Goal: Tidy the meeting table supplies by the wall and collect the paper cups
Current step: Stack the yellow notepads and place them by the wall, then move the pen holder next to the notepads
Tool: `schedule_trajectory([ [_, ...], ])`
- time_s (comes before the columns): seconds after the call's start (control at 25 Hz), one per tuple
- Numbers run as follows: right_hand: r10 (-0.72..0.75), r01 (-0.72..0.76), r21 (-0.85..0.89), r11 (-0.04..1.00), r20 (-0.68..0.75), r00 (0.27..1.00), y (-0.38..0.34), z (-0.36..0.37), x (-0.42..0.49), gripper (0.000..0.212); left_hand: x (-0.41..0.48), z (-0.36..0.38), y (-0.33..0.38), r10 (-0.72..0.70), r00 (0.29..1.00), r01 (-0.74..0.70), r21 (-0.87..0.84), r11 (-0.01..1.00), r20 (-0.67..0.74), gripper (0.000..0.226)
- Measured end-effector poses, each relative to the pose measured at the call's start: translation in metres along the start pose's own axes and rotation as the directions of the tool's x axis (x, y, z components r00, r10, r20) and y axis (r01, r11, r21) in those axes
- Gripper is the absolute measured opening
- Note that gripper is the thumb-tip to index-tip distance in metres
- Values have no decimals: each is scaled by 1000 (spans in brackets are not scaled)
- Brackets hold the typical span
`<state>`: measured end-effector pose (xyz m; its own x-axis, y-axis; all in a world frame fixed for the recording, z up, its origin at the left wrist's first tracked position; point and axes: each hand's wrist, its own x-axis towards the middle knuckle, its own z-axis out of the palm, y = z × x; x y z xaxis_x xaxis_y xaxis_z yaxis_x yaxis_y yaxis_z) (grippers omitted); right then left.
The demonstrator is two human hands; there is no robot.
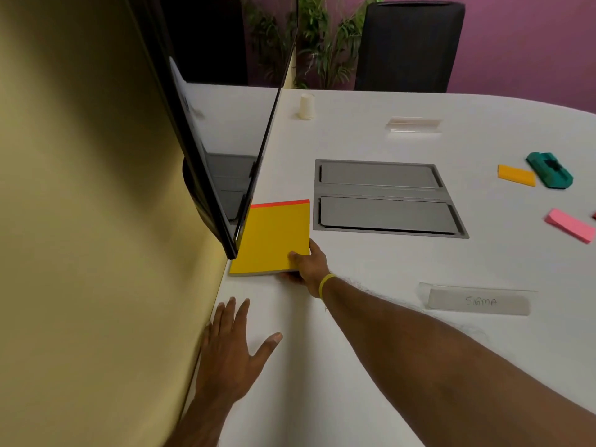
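Observation:
A yellow pad with a red top edge (272, 237) lies on the white table against the wall, under the lower corner of a wall screen. My right hand (306, 264) grips the pad's near right corner, thumb on top. My left hand (233, 350) rests flat on the table beside the wall, fingers spread, holding nothing. A paper cup (306, 106) stands upside down far back near the screen's edge.
A black wall screen (206, 130) overhangs the table's left side. A grey cable hatch (385, 196) sits mid-table. Two clear name holders (479, 301) (414, 124), an orange note block (516, 175), a pink one (571, 224) and a teal tool (550, 169) lie to the right. A black chair (408, 46) stands behind.

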<state>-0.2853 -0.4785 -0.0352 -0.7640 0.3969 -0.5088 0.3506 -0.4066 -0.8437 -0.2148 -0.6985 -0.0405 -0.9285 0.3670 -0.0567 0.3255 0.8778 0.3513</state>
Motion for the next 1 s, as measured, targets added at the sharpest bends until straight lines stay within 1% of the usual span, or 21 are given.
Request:
schedule_trajectory([
  [0.08, -42, 38, -121, 992, -32, 999, 1, 8, 16, 31, 3, 3, -2, -2, 1000, 2, 5, 1000, -13, 110],
  [0.16, -46, 39, -277, 960, -20, 999, -1, 11, 24, 38, 3, 5, -5, -4, 1000, 4, 21, 1000, 11, 111],
  [0.2, -55, 45, -383, 923, -17, 998, -3, 10, 25, 44, 2, 6, -6, -2, 1000, 1, 41, 999, 31, 112],
  [0.24, -70, 54, -497, 866, -14, 997, -5, 9, 26, 49, 1, 7, -7, 0, 999, -2, 59, 998, 45, 113],
  [0.32, -99, 67, -704, 707, -6, 995, -7, 3, 24, 63, 0, 5, -7, 7, 999, -10, 71, 997, 33, 115],
  [0.4, -117, 66, -825, 561, 0, 993, -9, -5, 18, 71, -1, 3, -6, 20, 1000, -21, 69, 997, 18, 115],
  [0.52, -180, 126, -896, 425, 53, 982, -8, -22, -1, 76, -3, -3, -2, 43, 999, -44, 82, 996, 24, 116],
  [0.64, -246, 223, -920, 321, 147, 958, -2, -48, -32, 77, -6, -11, 0, 48, 998, -50, 83, 995, 29, 116],
  [0.72, -277, 266, -935, 233, 199, 940, 7, -68, -59, 80, -10, -16, 3, 48, 998, -51, 85, 995, 36, 116],
  [0.84, -292, 262, -957, 127, 217, 931, 19, -98, -100, 89, -22, -26, 12, 66, 996, -73, 126, 989, 56, 117],
  [0.92, -310, 244, -966, 87, 207, 928, 26, -119, -126, 94, -30, -34, 22, 77, 994, -87, 140, 986, 81, 115],
  [1.0, -325, 229, -971, 69, 195, 925, 29, -141, -156, 97, -40, -41, 37, 96, 989, -113, 155, 981, 111, 113],
])
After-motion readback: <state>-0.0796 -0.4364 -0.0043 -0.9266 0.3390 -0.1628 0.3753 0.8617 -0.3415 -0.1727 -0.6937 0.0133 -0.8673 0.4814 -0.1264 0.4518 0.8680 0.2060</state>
